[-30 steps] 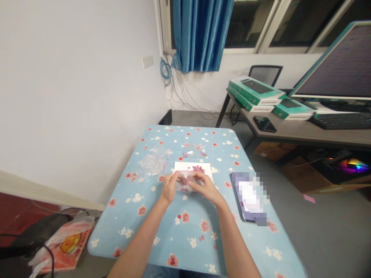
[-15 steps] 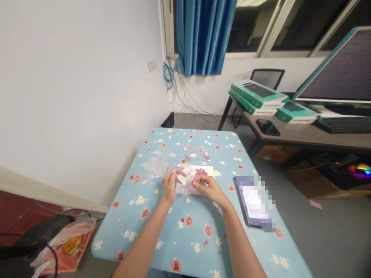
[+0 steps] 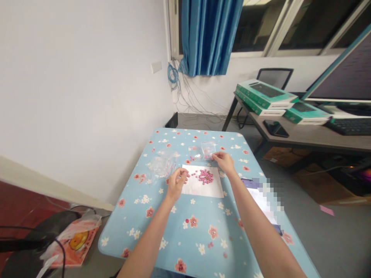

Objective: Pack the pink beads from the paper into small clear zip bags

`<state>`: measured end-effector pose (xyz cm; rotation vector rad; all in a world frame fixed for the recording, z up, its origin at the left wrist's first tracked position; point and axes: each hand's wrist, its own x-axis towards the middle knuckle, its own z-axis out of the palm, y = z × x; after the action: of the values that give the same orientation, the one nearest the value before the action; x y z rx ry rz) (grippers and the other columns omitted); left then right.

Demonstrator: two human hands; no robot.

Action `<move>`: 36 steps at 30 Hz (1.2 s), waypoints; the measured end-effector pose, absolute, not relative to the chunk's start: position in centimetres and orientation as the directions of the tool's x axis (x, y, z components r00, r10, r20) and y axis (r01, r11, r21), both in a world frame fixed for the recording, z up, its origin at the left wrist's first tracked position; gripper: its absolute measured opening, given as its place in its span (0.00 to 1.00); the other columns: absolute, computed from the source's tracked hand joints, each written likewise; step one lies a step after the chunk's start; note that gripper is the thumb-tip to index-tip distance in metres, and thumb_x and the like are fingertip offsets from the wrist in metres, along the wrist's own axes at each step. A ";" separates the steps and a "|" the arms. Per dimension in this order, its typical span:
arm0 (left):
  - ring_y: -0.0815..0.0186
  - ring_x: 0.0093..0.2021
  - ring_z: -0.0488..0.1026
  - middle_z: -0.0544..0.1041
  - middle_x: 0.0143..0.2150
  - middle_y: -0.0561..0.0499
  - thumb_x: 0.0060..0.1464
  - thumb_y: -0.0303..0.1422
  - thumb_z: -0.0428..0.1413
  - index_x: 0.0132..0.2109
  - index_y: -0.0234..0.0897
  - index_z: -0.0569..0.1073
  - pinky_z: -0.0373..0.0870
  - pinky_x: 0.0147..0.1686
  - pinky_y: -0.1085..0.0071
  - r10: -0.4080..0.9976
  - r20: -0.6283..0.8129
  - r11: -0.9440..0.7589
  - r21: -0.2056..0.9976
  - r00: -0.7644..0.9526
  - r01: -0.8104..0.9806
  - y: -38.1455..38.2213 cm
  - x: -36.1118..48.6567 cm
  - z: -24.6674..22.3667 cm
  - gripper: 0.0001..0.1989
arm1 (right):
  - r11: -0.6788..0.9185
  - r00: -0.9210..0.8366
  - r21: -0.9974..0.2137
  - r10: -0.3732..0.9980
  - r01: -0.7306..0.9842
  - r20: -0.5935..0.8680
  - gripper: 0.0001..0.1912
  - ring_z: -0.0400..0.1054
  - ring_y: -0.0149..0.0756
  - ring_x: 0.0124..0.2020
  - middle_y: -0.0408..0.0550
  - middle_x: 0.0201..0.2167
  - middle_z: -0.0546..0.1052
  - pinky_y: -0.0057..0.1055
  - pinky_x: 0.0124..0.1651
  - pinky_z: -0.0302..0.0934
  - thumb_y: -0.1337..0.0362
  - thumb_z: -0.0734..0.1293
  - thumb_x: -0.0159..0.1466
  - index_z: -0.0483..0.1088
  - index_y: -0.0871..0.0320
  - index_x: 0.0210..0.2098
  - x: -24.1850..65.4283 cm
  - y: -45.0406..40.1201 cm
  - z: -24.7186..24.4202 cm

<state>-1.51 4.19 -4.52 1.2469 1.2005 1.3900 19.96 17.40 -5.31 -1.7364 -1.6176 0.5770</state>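
My right hand [image 3: 223, 162] reaches to the far side of a white paper sheet [image 3: 203, 189], its fingertips pinching the lower edge of a small clear zip bag [image 3: 208, 149]. My left hand [image 3: 176, 185] rests at the sheet's left edge, fingers curled together, with nothing visible in them. A cluster of small pink beads [image 3: 205, 177] lies on the paper. Several loose beads [image 3: 191, 158] sit on the tablecloth just beyond the sheet. A larger crumpled clear plastic bag [image 3: 162, 166] lies left of the paper, near my left hand.
The table has a blue floral cloth [image 3: 174, 239]. A pixelated phone [image 3: 261, 197] lies partly under my right forearm. At the right stand a desk [image 3: 304, 135], green boxes [image 3: 265, 96], a keyboard [image 3: 350, 126] and a monitor [image 3: 342, 73]. The table's left side meets a wall.
My hands have parted. The right hand has moved forward to the far edge of the paper, and the left stays by its left edge. The clear bag no longer sits between them, uncovering the beads.
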 end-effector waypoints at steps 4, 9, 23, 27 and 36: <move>0.69 0.29 0.69 0.74 0.31 0.49 0.52 0.51 0.51 0.37 0.35 0.70 0.67 0.28 0.75 0.983 0.150 -0.149 0.989 -0.102 0.016 4.2 -1.6 -4.6 0.22 | -0.046 0.140 -0.567 0.982 0.823 0.124 0.13 0.67 0.47 0.41 0.48 0.31 0.78 0.44 0.46 0.50 0.56 0.64 0.57 0.74 0.55 0.37 20.0 17.4 -5.1; 0.69 0.29 0.69 0.74 0.31 0.49 0.52 0.50 0.51 0.38 0.35 0.70 0.67 0.28 0.74 0.983 0.163 -0.159 0.986 -0.084 0.053 4.3 -1.7 -4.9 0.21 | 0.020 0.114 -0.476 0.961 0.879 0.251 0.21 0.63 0.49 0.44 0.52 0.36 0.76 0.41 0.45 0.48 0.55 0.66 0.56 0.70 0.57 0.47 19.7 17.1 -5.4; 0.67 0.32 0.71 0.74 0.31 0.50 0.54 0.43 0.51 0.35 0.36 0.70 0.66 0.29 0.74 0.979 0.194 -0.177 0.964 -0.068 0.196 4.0 -1.3 -4.4 0.14 | 0.077 0.167 -0.750 0.955 0.657 0.245 0.17 0.65 0.42 0.36 0.50 0.34 0.76 0.37 0.40 0.54 0.54 0.60 0.57 0.74 0.57 0.37 20.3 9.7 -6.1; 0.70 0.29 0.70 0.74 0.30 0.52 0.54 0.39 0.53 0.33 0.37 0.70 0.65 0.28 0.75 0.976 0.210 -0.179 0.930 -0.066 0.321 3.9 -0.9 -4.1 0.10 | 0.088 0.169 -0.755 0.952 0.650 0.256 0.15 0.66 0.42 0.35 0.50 0.33 0.77 0.39 0.43 0.55 0.56 0.61 0.56 0.74 0.57 0.36 19.9 7.8 -6.4; 0.70 0.29 0.70 0.75 0.32 0.53 0.56 0.36 0.51 0.37 0.39 0.71 0.66 0.30 0.74 0.957 0.288 -0.260 0.782 0.041 0.566 3.9 -1.1 -4.5 0.07 | 0.144 0.085 -0.711 0.957 0.688 0.276 0.13 0.66 0.41 0.35 0.48 0.33 0.76 0.38 0.45 0.54 0.59 0.61 0.56 0.74 0.57 0.35 20.0 7.9 -6.3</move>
<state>-1.09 3.86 -4.53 1.8640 1.5311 1.1178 20.02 7.89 -6.30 -1.6080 -1.6664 0.4499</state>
